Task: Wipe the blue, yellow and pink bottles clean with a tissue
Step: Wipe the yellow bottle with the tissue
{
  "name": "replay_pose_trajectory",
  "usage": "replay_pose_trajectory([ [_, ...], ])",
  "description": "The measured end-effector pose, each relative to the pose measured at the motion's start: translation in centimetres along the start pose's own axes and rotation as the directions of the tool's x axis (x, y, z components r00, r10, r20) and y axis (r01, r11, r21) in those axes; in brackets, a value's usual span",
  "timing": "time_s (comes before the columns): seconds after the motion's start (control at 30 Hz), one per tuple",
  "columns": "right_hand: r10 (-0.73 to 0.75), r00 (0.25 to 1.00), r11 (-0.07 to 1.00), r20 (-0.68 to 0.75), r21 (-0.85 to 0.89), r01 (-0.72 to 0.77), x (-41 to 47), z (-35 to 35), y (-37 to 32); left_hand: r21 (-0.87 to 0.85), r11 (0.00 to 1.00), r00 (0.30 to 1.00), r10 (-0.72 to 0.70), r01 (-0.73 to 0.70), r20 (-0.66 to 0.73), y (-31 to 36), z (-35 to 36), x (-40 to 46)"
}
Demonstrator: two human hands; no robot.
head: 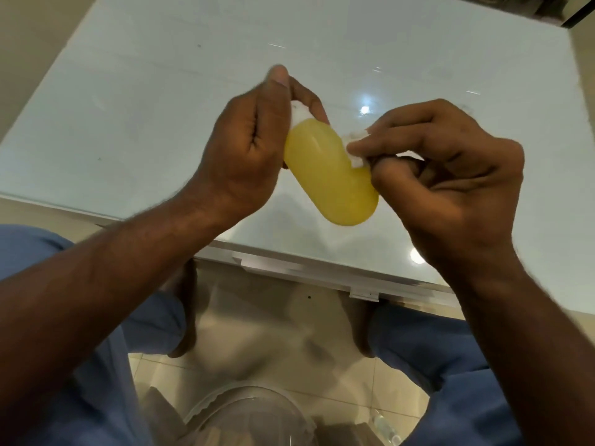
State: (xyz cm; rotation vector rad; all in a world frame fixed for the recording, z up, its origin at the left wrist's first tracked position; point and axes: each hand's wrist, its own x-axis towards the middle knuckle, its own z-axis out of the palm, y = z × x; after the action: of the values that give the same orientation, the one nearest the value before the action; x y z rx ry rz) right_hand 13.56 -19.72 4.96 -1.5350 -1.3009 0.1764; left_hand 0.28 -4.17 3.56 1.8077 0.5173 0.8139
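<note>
A yellow bottle (328, 175) with a white cap hangs tilted above the white table (161, 107), cap end up and to the left. My left hand (248, 146) grips it around the neck and cap. My right hand (450, 175) pinches a small white tissue (355, 159) and presses it against the bottle's right side. Most of the tissue is hidden inside my fingers. No blue or pink bottle is in view.
The table's near edge (289, 268) runs across the middle of the view. Below it are my knees in blue trousers, a tiled floor and a clear plastic container (251, 413) at the bottom.
</note>
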Motion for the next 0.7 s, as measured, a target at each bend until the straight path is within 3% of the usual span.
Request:
replay_pose_trajectory([
  [0.17, 0.076, 0.994, 0.976, -0.082, 0.209, -0.058, 0.2, 0.2, 0.1, -0.089, 0.987, 0.989, -0.137, 0.132, -0.050, -0.1, 0.5, -0.1],
  [0.33, 0.242, 0.968, 0.926, -0.072, 0.315, -0.208, -0.2, 1.5, 0.6, -0.109, 0.981, 0.983, -0.149, 0.160, 0.109, 0.0, 1.3, -1.0],
  [0.53, 0.341, 0.938, 0.883, -0.062, 0.363, -0.297, 0.1, 1.5, 0.9, -0.091, 0.931, 0.934, -0.357, 0.354, -0.023, -0.6, 1.0, -0.6],
  [0.7, 0.303, 0.946, 0.901, -0.113, 0.357, -0.246, 0.2, 1.0, 1.4, -0.061, 0.880, 0.876, -0.475, 0.472, -0.084, -1.0, 0.5, 0.1],
])
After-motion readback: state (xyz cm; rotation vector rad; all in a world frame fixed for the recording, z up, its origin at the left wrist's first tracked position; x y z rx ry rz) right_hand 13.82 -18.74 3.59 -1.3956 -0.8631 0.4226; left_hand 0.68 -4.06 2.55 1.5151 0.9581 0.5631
